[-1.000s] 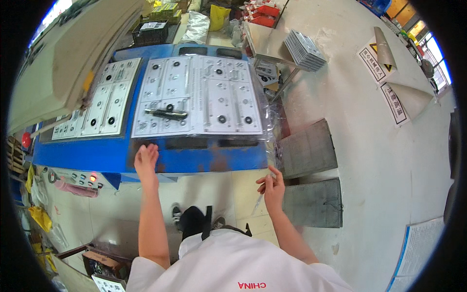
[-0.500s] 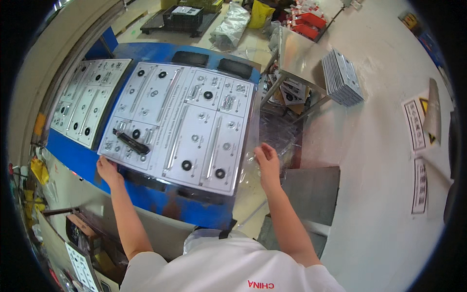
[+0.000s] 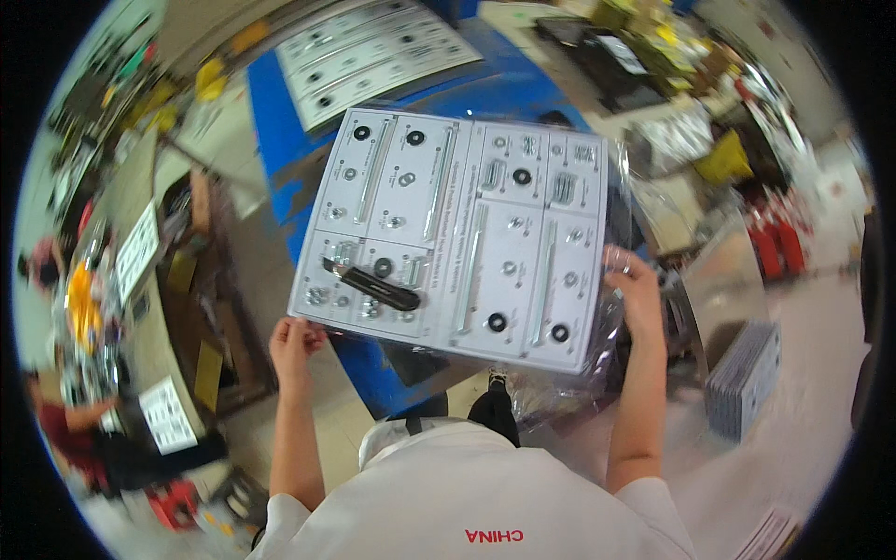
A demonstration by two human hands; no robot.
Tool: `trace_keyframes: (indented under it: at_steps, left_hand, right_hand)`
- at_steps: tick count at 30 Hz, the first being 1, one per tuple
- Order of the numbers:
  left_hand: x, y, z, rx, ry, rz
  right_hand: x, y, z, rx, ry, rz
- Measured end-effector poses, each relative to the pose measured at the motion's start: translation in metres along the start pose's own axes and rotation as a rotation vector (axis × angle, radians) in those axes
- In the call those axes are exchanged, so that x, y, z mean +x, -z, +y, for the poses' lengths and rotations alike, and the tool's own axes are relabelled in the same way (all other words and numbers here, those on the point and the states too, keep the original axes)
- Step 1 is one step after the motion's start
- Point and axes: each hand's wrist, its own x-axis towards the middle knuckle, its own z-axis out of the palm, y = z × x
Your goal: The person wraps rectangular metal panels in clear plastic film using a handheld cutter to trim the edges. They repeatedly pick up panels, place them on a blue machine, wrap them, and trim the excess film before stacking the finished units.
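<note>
Between my hands is a white display panel [image 3: 443,289] with plastic-packed screws, washers, long metal rods and black rings on it. A black utility knife [image 3: 383,287] lies across its lower left part. My left hand [image 3: 294,341] pinches the near left corner. On the right side, my right hand [image 3: 635,285] has its fingers closed at the panel's edge, where clear plastic film [image 3: 602,341] hangs loose. The panel is tilted and overlaps the blue table [image 3: 280,168] behind it.
Another similar panel [image 3: 373,61] lies at the table's far end. A stack of panels [image 3: 744,383] stands on the floor at right, with red bins [image 3: 779,247] beyond. At left are a workbench [image 3: 159,327] and another person [image 3: 70,411].
The panel has come off the blue table, with the knife still lying on it. My right hand has closed at its right edge. The view has swung to the left.
</note>
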Motion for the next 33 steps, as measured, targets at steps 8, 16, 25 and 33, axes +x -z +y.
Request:
trace_keyframes:
  at_steps: [8, 16, 25, 33]
  left_hand:
    - [-0.170, -0.082, -0.034, -0.290, 0.224, 0.264]
    - [-0.169, -0.075, -0.042, -0.245, 0.268, 0.253]
    - [-0.168, -0.067, -0.053, -0.278, 0.213, 0.184]
    - [-0.163, -0.062, -0.061, -0.251, 0.231, 0.161]
  right_hand:
    - [0.000, -0.161, -0.086, -0.704, 0.637, -0.263]
    - [-0.055, -0.245, -0.029, -0.591, 1.263, -0.767]
    - [-0.085, -0.235, -0.054, -0.709, 1.430, -0.844]
    - [-0.150, -0.264, -0.059, -0.954, 1.237, -0.921]
